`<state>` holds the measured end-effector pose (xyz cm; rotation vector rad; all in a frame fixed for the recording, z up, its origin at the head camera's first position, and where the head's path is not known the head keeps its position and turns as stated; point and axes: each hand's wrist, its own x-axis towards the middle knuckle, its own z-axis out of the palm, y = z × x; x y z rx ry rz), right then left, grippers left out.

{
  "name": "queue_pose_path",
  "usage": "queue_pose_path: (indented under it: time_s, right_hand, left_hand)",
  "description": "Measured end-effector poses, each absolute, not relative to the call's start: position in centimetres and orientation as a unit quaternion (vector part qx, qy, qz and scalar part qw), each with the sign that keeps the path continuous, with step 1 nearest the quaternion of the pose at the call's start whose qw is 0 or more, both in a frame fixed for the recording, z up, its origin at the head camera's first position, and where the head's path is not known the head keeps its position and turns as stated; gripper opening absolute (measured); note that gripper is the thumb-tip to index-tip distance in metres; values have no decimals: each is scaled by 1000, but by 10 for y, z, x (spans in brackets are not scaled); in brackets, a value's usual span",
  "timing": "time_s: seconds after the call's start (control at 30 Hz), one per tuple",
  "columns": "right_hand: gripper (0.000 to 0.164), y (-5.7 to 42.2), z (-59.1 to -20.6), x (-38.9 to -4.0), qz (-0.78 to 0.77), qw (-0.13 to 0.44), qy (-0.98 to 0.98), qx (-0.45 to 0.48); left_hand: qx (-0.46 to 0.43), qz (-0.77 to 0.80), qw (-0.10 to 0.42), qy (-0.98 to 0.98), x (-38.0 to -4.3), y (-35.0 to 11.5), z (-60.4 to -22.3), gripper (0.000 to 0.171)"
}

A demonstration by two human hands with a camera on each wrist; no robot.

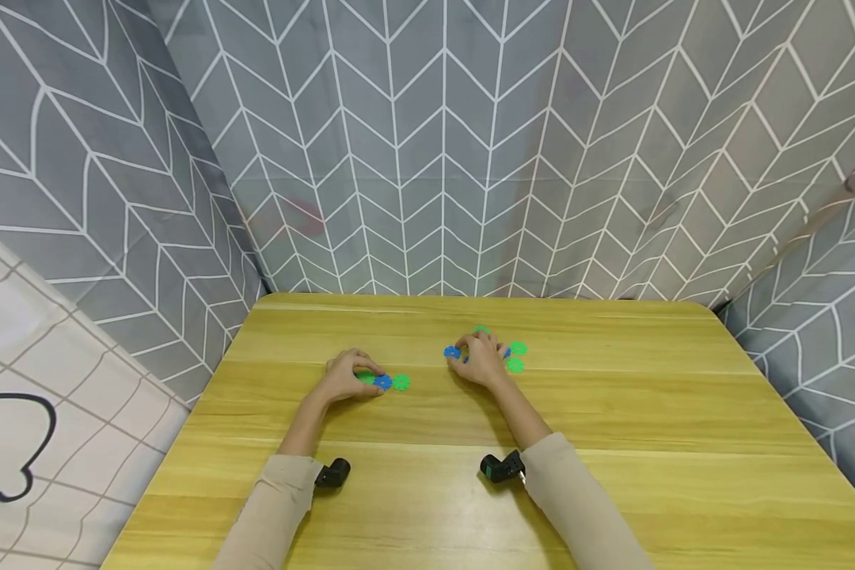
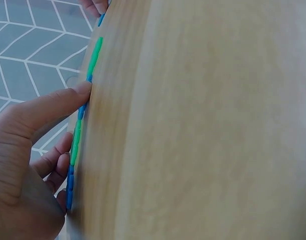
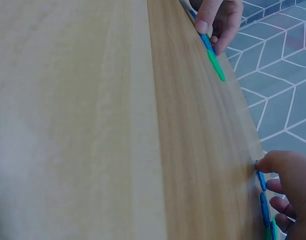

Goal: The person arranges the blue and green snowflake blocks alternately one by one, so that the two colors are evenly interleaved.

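Observation:
My left hand (image 1: 345, 378) pinches a blue notched plastic disc (image 1: 382, 382) between thumb and forefinger. That disc sits in a row between green notched discs, one (image 1: 401, 382) on its right and another (image 1: 366, 378) partly under the hand. In the left wrist view a further blue disc (image 2: 70, 187) ends the row beside the curled fingers. My right hand (image 1: 480, 360) has thumb and forefinger at another blue disc (image 1: 452, 351), pinching its edge. Beneath and beside the right hand's other fingers lie more discs, partly hidden, including a green disc (image 1: 518, 348).
More green discs lie about the right hand, one (image 1: 515, 365) nearer me and one (image 1: 481, 328) behind the fingers. The wooden table (image 1: 427, 507) ends at a grey patterned curtain (image 1: 427, 158). A black wrist camera (image 1: 333, 473) juts from the left sleeve, another (image 1: 500, 467) from the right.

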<state>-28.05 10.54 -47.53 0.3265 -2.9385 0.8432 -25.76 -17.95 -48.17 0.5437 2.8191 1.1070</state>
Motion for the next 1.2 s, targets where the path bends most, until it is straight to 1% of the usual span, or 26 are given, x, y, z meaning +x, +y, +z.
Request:
queue_pose_path:
  time_s: [0.3,0.63,0.7,0.97,1.2]
  right_hand:
    - [33,106,-475,-282,279,30,-951,125]
    - [35,114,-478,-283,319,26,-935,151]
    - [35,115,-480,-284,321,36,-933,162]
    - [32,114,-478,-282,321,34,-934,156]
    - [33,111,-476,-280,297,30,-941,157]
  left_hand:
    - [175,363,33,914,-257,-180,-481,28]
    - [178,368,32,912,-256,-180,-481,27]
    - [179,368,31,912,-256,-180,-481,27]
    - [180,371,29,911,-256,-180,-482,27]
    - [181,378,30,907,-255,-181,-482,27]
